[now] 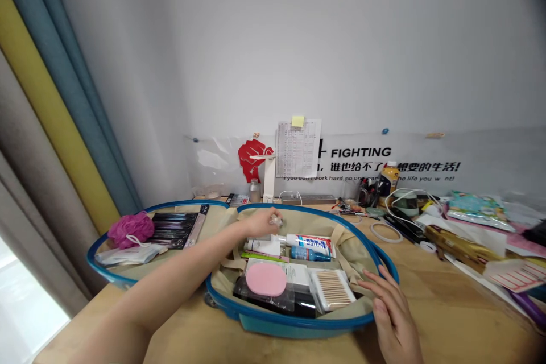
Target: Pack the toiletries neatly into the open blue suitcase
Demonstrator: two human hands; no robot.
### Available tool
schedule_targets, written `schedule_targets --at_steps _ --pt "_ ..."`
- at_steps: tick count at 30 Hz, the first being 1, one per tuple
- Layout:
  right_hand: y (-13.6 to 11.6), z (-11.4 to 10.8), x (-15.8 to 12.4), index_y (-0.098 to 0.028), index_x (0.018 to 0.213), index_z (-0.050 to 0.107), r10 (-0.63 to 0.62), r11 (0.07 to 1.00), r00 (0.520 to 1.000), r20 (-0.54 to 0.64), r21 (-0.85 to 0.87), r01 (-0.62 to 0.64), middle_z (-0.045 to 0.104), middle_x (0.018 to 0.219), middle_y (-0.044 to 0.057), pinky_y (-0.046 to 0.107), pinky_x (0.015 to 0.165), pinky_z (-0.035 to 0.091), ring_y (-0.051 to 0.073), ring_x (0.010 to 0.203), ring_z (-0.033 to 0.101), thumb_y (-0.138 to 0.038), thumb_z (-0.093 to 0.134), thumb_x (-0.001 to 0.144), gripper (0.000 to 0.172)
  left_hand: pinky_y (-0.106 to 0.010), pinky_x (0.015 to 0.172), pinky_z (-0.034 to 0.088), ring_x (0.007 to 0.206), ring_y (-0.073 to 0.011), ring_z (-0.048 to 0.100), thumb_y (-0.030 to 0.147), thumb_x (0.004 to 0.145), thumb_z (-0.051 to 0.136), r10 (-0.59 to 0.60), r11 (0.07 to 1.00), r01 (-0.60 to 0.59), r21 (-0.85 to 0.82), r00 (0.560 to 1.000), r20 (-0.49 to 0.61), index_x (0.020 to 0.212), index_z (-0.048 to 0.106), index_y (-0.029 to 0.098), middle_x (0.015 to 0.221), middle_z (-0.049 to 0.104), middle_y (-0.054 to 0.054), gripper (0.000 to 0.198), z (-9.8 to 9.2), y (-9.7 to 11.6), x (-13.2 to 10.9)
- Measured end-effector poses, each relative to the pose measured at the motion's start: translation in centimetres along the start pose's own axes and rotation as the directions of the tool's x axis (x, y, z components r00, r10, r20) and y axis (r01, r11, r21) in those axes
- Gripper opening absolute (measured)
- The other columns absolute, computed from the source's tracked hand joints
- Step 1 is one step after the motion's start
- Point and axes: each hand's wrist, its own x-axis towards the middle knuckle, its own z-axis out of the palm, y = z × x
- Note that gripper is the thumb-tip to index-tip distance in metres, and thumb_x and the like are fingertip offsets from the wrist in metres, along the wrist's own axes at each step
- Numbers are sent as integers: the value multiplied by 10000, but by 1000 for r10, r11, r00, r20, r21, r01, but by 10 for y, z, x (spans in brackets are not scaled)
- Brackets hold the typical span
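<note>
A small clear item (277, 221) is pinched by the fingers of the left hand (267, 219), at the far side of the open suitcase (298, 323). A light grip is advised, with the forearm held above the white tube (263, 247) and blue bottle (309, 253). The rim can be steadied by the right hand (394, 310), its fingers spread there, grasping nothing.

Black capitals spell "FIGHTING" across a wall banner (426, 151), above "谁也给不了" and "想要的生活!" — with smaller English, "work hard," beneath. Lettering on the paper sheet (298, 153) and the blue case's (307, 323) white tube (313, 243) is illegible.
</note>
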Motion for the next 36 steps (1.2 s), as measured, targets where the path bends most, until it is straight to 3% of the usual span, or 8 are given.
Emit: schedule_targets --at_steps 3,8,15,22,27,32,36 --pt "1 1 -2 -244 1013 663 17 1000 1000 -1 6 -17 679 1107 85 516 908 500 310 1252 520 -353 376 961 312 -396 811 556 945 -188 636 351 922 584 26 998 -31 53 996 87 1224 552 170 1153 621 -75 354 23 14 20" --pt "1 2 -3 -244 1019 660 17 1000 1000 -4 -2 -17 677 1110 85 503 898 508 302 1249 523 -345 361 965 320 -433 875 534 1026 -209 616 359 922 581 49 983 -70 167 991 127 1201 572 174 1201 607 -82 335 44 15 36" --pt "1 1 -3 -250 1045 641 5 1000 1000 8 -5 -5 665 1140 84 519 902 502 305 1275 500 -325 360 966 302 -430 889 527 1036 -207 611 365 926 574 56 959 -99 265 985 166 1160 598 179 1200 612 -78 300 55 7 34" --pt "2 1 -4 -253 1018 666 13 1000 1000 -7 -20 -13 681 1117 78 495 887 520 297 1241 531 -357 369 964 320 -435 896 523 1044 -208 609 367 929 569 18 949 -57 312 992 128 1170 593 182 1211 607 -82 305 60 5 36" --pt "2 1 -4 -244 1014 672 19 1000 1000 2 -16 -19 685 1111 83 496 898 519 299 1249 528 -371 362 965 339 -441 907 518 1060 -212 603 360 926 575 4 967 -28 255 996 94 1175 592 185 1226 600 -83 305 55 4 35" --pt "2 0 -3 -243 1020 664 15 1000 1000 8 -22 -15 680 1122 83 502 892 518 304 1259 519 -362 356 967 334 -444 901 519 1053 -214 605 380 928 566 -34 995 32 96 999 26 1188 582 179 1216 603 -85 329 45 5 35" --pt "2 0 -3 -245 1026 661 6 999 1000 12 -31 -6 680 1113 86 513 881 520 309 1246 528 -363 350 968 337 -424 857 539 1011 -210 620 382 924 574 -85 992 93 -90 992 91 1186 579 166 1186 611 -79 340 45 3 40"
